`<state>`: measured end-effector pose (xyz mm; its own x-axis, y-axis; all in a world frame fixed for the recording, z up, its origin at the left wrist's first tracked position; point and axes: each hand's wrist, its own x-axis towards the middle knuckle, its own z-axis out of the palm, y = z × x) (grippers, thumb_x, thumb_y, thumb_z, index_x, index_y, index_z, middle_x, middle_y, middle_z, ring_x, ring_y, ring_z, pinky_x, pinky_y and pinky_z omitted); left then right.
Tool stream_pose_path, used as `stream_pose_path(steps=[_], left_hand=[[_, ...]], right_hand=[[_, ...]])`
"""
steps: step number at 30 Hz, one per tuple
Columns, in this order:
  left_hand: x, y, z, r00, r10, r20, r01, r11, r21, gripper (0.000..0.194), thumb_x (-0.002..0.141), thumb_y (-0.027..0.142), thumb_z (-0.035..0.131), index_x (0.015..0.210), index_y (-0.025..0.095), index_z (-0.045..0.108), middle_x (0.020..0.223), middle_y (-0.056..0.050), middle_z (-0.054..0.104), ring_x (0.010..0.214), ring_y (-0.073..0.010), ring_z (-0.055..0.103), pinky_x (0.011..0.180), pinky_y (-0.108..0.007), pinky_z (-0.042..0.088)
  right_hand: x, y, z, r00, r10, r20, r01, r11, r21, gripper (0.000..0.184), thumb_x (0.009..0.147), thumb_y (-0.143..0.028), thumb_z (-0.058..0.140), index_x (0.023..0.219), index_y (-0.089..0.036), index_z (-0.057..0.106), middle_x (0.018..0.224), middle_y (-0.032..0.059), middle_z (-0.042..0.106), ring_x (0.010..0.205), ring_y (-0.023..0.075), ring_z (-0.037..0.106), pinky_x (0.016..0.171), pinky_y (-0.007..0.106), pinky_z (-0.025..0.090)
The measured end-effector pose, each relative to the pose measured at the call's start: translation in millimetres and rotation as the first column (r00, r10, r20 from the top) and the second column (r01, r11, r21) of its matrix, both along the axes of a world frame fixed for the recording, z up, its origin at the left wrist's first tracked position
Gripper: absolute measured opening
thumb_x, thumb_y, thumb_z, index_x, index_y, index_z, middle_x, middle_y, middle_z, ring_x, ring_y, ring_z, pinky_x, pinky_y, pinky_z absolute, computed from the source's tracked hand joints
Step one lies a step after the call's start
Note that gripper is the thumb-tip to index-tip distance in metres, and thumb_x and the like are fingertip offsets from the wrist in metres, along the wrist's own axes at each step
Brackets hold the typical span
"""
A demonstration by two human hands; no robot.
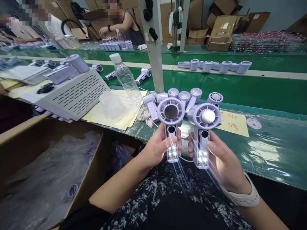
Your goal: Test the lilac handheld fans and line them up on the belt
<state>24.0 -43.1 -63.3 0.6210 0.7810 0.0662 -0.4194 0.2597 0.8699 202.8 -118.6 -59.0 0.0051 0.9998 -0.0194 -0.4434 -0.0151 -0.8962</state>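
Note:
In the head view I hold two lavender handheld fans upright, side by side above my lap. My left hand (159, 145) is closed round the handle of the left fan (171, 111), thumb on its front. The right fan (206, 117) is in my right hand (224, 156), its thumb along the handle's side. Both fan heads face me, and lights glow brightly on the lower handles. Just behind them, several more lavender fans (184, 95) lie bunched on the bench, one of them (216, 97) at the right.
A perforated metal box (79, 92) and a clear plastic bottle (127, 78) stand left on the bench. Below, a carton (96, 159) holds plastic bags. Behind runs a green conveyor (271, 89) with a row of fans (225, 67). A metal post (154, 48) rises ahead; a co-worker (124, 25) sits beyond.

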Motion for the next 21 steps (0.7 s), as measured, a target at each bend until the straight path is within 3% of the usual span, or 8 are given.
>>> stream_pose_path(steps=[6, 10, 13, 16, 19, 21], left_hand=[[-0.4, 0.9, 1.4, 1.000, 0.006, 0.027, -0.007, 0.999, 0.032, 0.041, 0.084, 0.040, 0.079, 0.109, 0.021, 0.052, 0.093, 0.002, 0.061, 0.065, -0.0109, 0.064, 0.056, -0.025, 0.055], [-0.2, 2.9, -0.5, 0.999, 0.007, -0.035, -0.005, 0.998, 0.060, 0.041, 0.085, 0.042, 0.078, 0.107, 0.020, 0.051, 0.093, 0.000, 0.065, 0.066, -0.0136, 0.069, 0.060, -0.027, 0.058], [1.1, 3.0, -3.8, 0.992, 0.055, -0.111, -0.052, 0.998, 0.035, 0.051, 0.082, 0.041, 0.083, 0.112, 0.022, 0.046, 0.098, -0.001, 0.068, 0.069, -0.0173, 0.074, 0.064, -0.031, 0.061], [2.8, 2.4, -6.2, 0.990, 0.080, -0.113, -0.080, 0.997, 0.006, 0.055, 0.085, 0.057, 0.076, 0.112, 0.025, 0.041, 0.091, -0.001, 0.073, 0.059, -0.0182, 0.073, 0.053, -0.029, 0.058], [3.8, 0.1, -3.1, 0.995, 0.070, -0.068, -0.072, 0.997, -0.025, 0.046, 0.093, 0.067, 0.056, 0.111, 0.027, 0.040, 0.086, -0.001, 0.076, 0.053, -0.0203, 0.071, 0.045, -0.029, 0.053], [3.0, -3.5, 2.5, 0.999, 0.028, -0.030, -0.029, 0.999, -0.038, 0.042, 0.093, 0.061, 0.058, 0.114, 0.028, 0.040, 0.088, -0.001, 0.077, 0.057, -0.0219, 0.073, 0.049, -0.031, 0.055]], right_hand=[[-0.3, -0.2, -0.5, 0.999, -0.028, 0.042, 0.028, 1.000, 0.002, 0.024, 0.094, -0.042, 0.069, 0.108, -0.023, 0.070, 0.088, 0.0046, 0.068, 0.070, 0.0163, 0.065, 0.061, 0.028, 0.055], [1.6, 1.2, -2.6, 0.993, -0.108, 0.057, 0.107, 0.994, 0.019, 0.022, 0.092, -0.040, 0.071, 0.106, -0.023, 0.069, 0.095, 0.0056, 0.070, 0.068, 0.0149, 0.064, 0.057, 0.026, 0.055], [3.0, 2.5, -4.8, 0.995, -0.102, -0.025, 0.101, 0.994, -0.029, 0.021, 0.092, -0.040, 0.070, 0.107, -0.024, 0.067, 0.092, 0.0047, 0.072, 0.063, 0.0150, 0.064, 0.053, 0.026, 0.054], [3.6, 3.2, -6.3, 0.991, -0.035, -0.132, 0.028, 0.998, -0.056, 0.033, 0.098, -0.052, 0.059, 0.104, -0.022, 0.071, 0.092, 0.0069, 0.075, 0.057, 0.0150, 0.065, 0.057, 0.030, 0.059], [2.4, 2.7, -4.9, 0.983, -0.074, -0.170, 0.061, 0.995, -0.081, 0.039, 0.099, -0.057, 0.058, 0.100, -0.023, 0.078, 0.098, 0.0083, 0.080, 0.080, 0.0217, 0.076, 0.075, 0.034, 0.065], [1.1, 0.9, -1.3, 0.976, -0.066, -0.208, 0.051, 0.996, -0.077, 0.031, 0.098, -0.052, 0.063, 0.103, -0.026, 0.080, 0.105, 0.0071, 0.082, 0.099, 0.0267, 0.078, 0.082, 0.039, 0.067]])
